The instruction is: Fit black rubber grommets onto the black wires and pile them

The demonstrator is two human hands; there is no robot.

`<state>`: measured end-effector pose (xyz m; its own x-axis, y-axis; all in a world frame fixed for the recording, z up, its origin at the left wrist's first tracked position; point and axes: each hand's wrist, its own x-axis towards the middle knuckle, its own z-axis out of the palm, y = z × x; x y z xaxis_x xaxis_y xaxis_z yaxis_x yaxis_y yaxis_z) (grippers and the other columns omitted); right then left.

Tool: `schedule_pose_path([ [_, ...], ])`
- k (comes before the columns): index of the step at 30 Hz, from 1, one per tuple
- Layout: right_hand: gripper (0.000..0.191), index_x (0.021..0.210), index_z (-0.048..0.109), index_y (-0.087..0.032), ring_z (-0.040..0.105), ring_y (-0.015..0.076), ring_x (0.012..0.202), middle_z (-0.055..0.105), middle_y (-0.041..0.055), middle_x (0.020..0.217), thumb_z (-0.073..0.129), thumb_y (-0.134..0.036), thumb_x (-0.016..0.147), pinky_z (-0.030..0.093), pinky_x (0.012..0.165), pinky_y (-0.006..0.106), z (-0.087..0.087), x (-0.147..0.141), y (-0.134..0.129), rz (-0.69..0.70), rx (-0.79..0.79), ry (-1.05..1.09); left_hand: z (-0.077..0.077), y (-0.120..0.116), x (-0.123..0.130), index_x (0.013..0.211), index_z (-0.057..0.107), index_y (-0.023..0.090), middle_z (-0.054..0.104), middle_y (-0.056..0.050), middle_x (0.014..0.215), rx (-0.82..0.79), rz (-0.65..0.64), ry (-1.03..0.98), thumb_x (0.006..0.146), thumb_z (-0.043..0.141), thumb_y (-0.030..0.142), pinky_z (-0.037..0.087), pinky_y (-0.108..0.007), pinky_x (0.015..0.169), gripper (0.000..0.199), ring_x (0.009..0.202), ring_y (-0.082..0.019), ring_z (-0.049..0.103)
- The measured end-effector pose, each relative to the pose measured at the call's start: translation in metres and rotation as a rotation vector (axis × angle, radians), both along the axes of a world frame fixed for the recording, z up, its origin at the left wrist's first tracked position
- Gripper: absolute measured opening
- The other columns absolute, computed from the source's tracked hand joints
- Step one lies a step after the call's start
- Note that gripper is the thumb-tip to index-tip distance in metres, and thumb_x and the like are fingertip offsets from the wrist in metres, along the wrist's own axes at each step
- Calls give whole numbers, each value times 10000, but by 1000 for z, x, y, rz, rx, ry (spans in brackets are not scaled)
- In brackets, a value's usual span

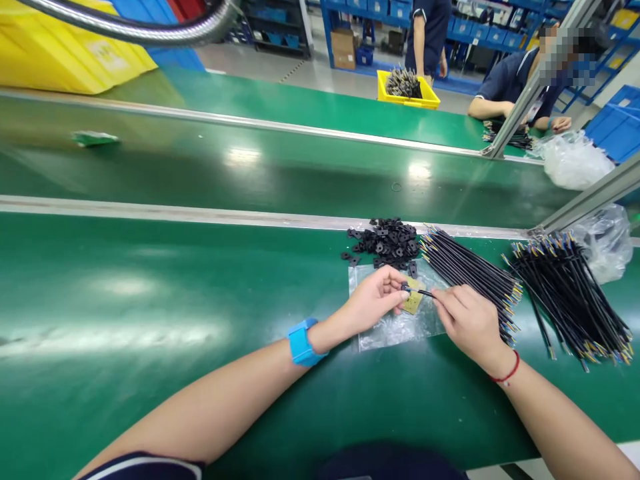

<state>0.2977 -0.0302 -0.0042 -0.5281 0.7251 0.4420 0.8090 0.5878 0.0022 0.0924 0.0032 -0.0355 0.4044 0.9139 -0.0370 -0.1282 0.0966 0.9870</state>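
My right hand (469, 321) pinches a short black cable (427, 293) whose thin coloured wires point toward my left hand (379, 298). Between the thumb and fingers of that left hand sits a small black plastic part (405, 287), touching or close to the wire ends; I cannot tell whether they are joined. Beneath both hands lies a clear plastic bag (373, 339) with a yellowish label (414, 301). Loose black plastic parts (390, 241) are heaped just beyond the left hand. Beside the right hand rests a row of black cables (467, 270) with stripped coloured ends.
A larger cable bundle (575, 300) lies at the right by crumpled plastic (607, 243). A metal rail (200, 212) runs behind the work area. Across the bench, a co-worker (515, 87) leans over cables, and another person (429, 37) stands near a yellow bin (425, 101).
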Motion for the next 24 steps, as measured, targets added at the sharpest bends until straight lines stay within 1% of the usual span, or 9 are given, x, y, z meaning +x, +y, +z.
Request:
schedule_pose_path([
  [4, 199, 978, 668, -189, 512, 154, 681, 632, 48, 749, 486, -204, 899, 383, 598, 289, 1, 3, 0, 35, -31, -68, -4, 0, -1, 875, 466, 171, 551, 36, 684, -14, 43, 12, 749, 615, 251, 488, -230, 510, 211, 522, -81, 564],
  [6, 205, 979, 669, -194, 513, 151, 682, 623, 45, 739, 479, -204, 902, 385, 608, 287, 3, 3, -1, 41, -75, -71, -5, 0, -2, 889, 480, 176, 547, 31, 692, 44, 59, 81, 762, 607, 256, 498, -244, 542, 197, 557, -92, 571],
  [10, 209, 971, 670, -180, 517, 149, 667, 611, 40, 714, 473, -203, 903, 392, 620, 280, 5, 0, -2, 58, -123, -40, -2, -3, -6, 914, 525, 184, 574, -5, 759, 310, 85, 346, 800, 575, 247, 506, -278, 635, 140, 670, -125, 576],
  [12, 209, 957, 669, -180, 531, 147, 669, 608, 37, 707, 467, -203, 906, 401, 627, 274, 5, -2, -3, 65, -155, -11, 1, -5, -7, 898, 553, 186, 587, -28, 796, 476, 43, 472, 814, 560, 238, 505, -314, 704, 99, 743, -152, 577],
  [14, 214, 947, 665, -190, 549, 144, 679, 609, 36, 716, 455, -213, 913, 414, 635, 265, 4, -4, -3, 61, -210, 26, 3, -7, -7, 879, 584, 186, 595, -51, 836, 579, -21, 517, 821, 551, 234, 502, -342, 754, 82, 807, -177, 579],
  [15, 218, 949, 661, -197, 556, 142, 684, 612, 35, 724, 447, -220, 916, 421, 636, 262, 3, -5, -3, 51, -238, 45, 5, -8, -6, 892, 595, 188, 597, -63, 878, 574, -39, 495, 819, 553, 236, 505, -345, 764, 97, 826, -182, 582],
  [18, 223, 967, 650, -203, 564, 137, 684, 616, 31, 744, 433, -232, 922, 436, 637, 258, 0, -5, -3, 7, -264, 110, 6, -9, -2, 970, 594, 189, 596, -75, 969, 333, -13, 266, 811, 561, 257, 530, -315, 731, 176, 790, -156, 604],
  [21, 214, 962, 647, -191, 559, 138, 685, 612, 37, 749, 440, -225, 919, 438, 637, 257, -1, -5, -2, 8, -207, 141, 6, -9, 2, 957, 570, 178, 621, -34, 826, -5, 26, -1, 775, 610, 293, 538, -298, 689, 219, 687, -132, 619],
  [24, 209, 938, 652, -183, 550, 144, 673, 611, 45, 732, 447, -214, 917, 427, 628, 263, -1, -6, -3, 42, -120, 111, 6, -11, 6, 871, 551, 171, 620, 7, 691, -243, 46, -95, 704, 686, 306, 527, -284, 644, 254, 609, -120, 613],
])
